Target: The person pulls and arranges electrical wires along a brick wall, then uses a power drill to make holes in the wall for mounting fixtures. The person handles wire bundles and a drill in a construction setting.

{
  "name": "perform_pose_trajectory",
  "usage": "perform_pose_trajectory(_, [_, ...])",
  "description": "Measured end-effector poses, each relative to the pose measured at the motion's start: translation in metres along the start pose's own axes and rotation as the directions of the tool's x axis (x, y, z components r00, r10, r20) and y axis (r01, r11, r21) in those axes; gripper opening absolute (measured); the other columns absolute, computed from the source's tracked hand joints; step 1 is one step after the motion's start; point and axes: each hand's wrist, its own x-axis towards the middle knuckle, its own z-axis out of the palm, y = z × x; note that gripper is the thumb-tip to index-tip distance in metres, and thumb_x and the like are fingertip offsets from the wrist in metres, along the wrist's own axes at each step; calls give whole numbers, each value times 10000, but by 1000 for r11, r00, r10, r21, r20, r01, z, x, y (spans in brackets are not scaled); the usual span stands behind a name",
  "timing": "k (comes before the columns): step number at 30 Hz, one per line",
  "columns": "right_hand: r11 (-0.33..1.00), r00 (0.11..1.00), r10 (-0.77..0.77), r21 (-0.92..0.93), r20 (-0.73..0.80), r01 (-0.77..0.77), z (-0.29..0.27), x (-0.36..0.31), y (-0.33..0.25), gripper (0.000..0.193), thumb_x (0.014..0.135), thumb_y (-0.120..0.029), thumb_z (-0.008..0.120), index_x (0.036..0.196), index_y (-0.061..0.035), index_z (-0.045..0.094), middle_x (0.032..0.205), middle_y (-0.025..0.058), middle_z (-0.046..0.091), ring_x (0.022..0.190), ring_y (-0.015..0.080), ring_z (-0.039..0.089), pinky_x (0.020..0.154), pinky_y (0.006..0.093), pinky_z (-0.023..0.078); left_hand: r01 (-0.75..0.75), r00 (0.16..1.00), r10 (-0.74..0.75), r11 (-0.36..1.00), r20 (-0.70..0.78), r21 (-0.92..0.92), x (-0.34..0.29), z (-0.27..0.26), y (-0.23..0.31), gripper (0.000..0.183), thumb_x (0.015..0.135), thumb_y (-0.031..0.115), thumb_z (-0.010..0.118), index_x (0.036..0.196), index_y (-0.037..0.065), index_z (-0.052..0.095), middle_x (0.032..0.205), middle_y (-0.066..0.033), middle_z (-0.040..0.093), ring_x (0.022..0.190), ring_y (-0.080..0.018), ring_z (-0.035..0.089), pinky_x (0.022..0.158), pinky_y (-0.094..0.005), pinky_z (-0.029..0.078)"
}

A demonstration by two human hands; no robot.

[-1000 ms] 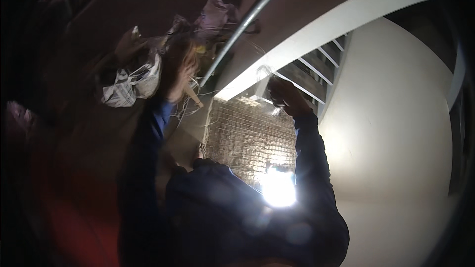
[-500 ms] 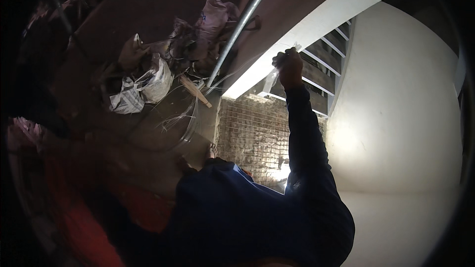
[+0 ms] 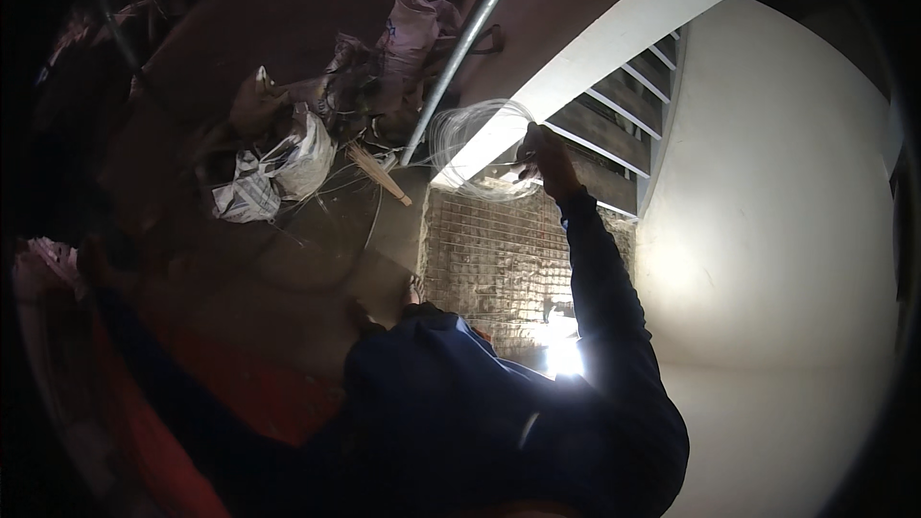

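Note:
My right hand (image 3: 545, 157) reaches out in front, its fingers closed on a coil of thin pale wire (image 3: 439, 146). The loops spread to the left of the hand, in front of the white ledge edge and above the mesh-lined floor patch. Far to the left, my left arm stretches out into shadow. My left hand (image 3: 93, 265) is a dim shape near a pinkish crumpled thing (image 3: 53, 261); its fingers are too dark to make out, and whether it touches that thing cannot be told.
A metal pole (image 3: 470, 43) slants beside the white ledge (image 3: 614, 29). White railing bars (image 3: 609, 120) and a curved pale wall (image 3: 767, 192) stand at right. Sacks (image 3: 307, 153) and a short broom-like bundle (image 3: 379, 175) lie on the dark floor. A bright light (image 3: 564, 357) shines near my right arm.
My right hand has come down and nearer, and the wire now shows as an open round coil beside it. My left arm has swung outward to the left.

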Motion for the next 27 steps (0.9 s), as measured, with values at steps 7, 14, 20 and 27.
perform_pose_trajectory(7, [892,961,266,-397,81,-213,-28,1,1,416,1007,-466,522,801,-105,536,547,-43,401,412,74,369,392,253,282,-31,744,536,625,399,-780,-167,-9,291,341,968,266,504,1148,12,644,1129,-203,641,1016,-359,608,906,-444,490])
perform_pose_trajectory(14, [936,960,272,-214,-67,-280,-107,-3,1,363,986,-469,576,760,-194,506,563,-76,355,438,64,315,413,254,235,34,826,390,685,406,-728,-151,3,239,303,976,201,511,1189,16,620,1171,-167,628,1064,-306,597,936,-406,481])
perform_pose_trajectory(20, [908,966,258,-349,32,-231,-106,-19,-26,308,969,-396,634,831,-134,551,550,-75,356,443,53,331,411,259,258,240,951,-154,916,269,-322,-54,44,27,285,983,146,517,1225,20,600,1207,-137,617,1105,-260,588,962,-373,472])
perform_pose_trajectory(27, [924,982,188,-334,-32,-187,-42,-29,-81,320,989,-393,603,892,-89,578,592,-59,416,456,52,361,408,236,271,166,883,146,791,446,-588,-112,72,162,287,991,81,525,1267,24,576,1249,-102,604,1152,-207,577,992,-335,463])
